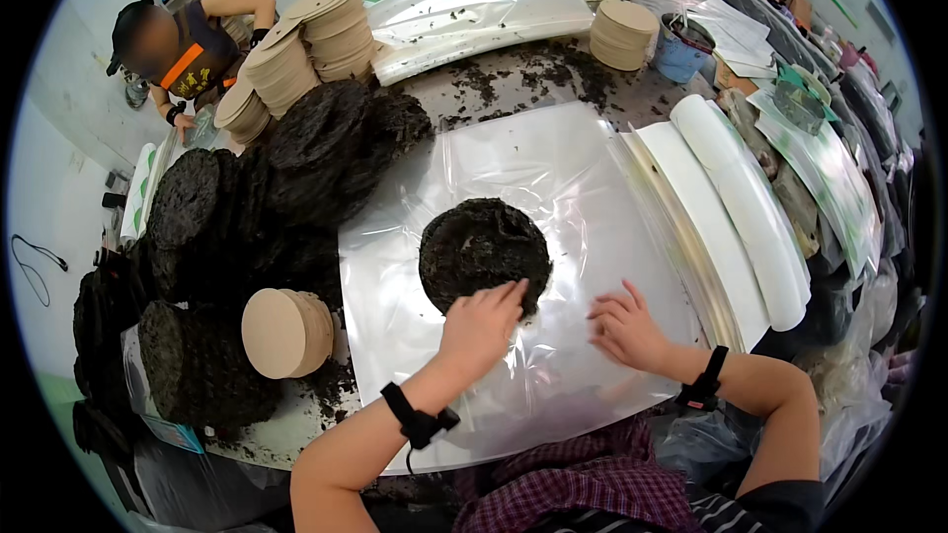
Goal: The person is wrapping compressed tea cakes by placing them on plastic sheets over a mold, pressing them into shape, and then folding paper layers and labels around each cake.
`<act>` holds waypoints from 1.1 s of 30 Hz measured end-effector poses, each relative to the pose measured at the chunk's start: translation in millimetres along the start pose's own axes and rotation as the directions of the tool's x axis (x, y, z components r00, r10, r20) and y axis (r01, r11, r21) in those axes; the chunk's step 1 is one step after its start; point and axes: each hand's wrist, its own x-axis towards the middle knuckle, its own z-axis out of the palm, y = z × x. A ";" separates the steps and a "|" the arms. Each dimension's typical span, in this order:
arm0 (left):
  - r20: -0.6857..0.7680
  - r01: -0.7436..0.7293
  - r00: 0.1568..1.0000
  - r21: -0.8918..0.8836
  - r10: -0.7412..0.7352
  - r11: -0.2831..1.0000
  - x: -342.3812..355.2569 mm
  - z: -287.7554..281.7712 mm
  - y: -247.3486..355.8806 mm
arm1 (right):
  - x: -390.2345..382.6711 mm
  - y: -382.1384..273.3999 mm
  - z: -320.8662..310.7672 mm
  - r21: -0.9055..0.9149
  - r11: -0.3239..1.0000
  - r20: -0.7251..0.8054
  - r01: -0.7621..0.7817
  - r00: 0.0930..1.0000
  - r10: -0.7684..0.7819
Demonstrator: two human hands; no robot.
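Person's L hand (482,324) is on the near edge of a dark, crumbly round disc (484,249), palm down, fingers angled up and to the R across the disc's near R side. Thumb hidden, so can't tell if it grips the rim or just rests there. R hand (629,333) is off to the R of the disc, not touching it, fingers loosely spread w/ nothing in them, over the clear plastic sheet (612,197); can't tell if it touches the sheet. Disc lies flat on the sheet, approx mid, w/ bare plastic all round. Both wrists have black straps, L strap (420,419) and R strap (703,377)

L of the sheet: big piles of similar dark discs (331,143), some leaning, plus a short stack of pale round boards (276,334) tipped on its side, near the sheet's L edge. Taller pale stacks (331,30) stand at far L, w/ a co-worker (193,64) behind them. Far side of table (267,434) has dark crumbs (573,74), a second plastic sheet (484,10), another pale stack (623,30) & a blue bucket (681,54) beside it. R of the main sheet: a white roll (741,212), lying lengthwise
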 end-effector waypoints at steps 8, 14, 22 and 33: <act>-0.073 0.011 0.997 -0.068 -0.016 0.998 -10.4 -18.1 29.4 | -11.4 -123.4 -52.7 0.306 0.716 0.158 0.628 0.708 -0.688; -0.093 0.252 0.966 0.151 -0.240 0.956 -188.7 39.7 2.0 | 69.6 -23.7 1.4 -0.240 0.919 -0.152 0.311 0.923 -0.352; -0.057 -0.148 0.989 -0.342 0.137 0.928 -152.8 -45.6 86.2 | 123.2 -65.8 21.2 -0.021 0.998 0.169 0.056 0.984 -0.051; -0.564 0.009 0.800 -0.328 -0.204 0.945 -11.5 22.2 14.1 | 98.3 -72.7 52.5 -0.287 0.956 0.329 -0.057 0.932 0.154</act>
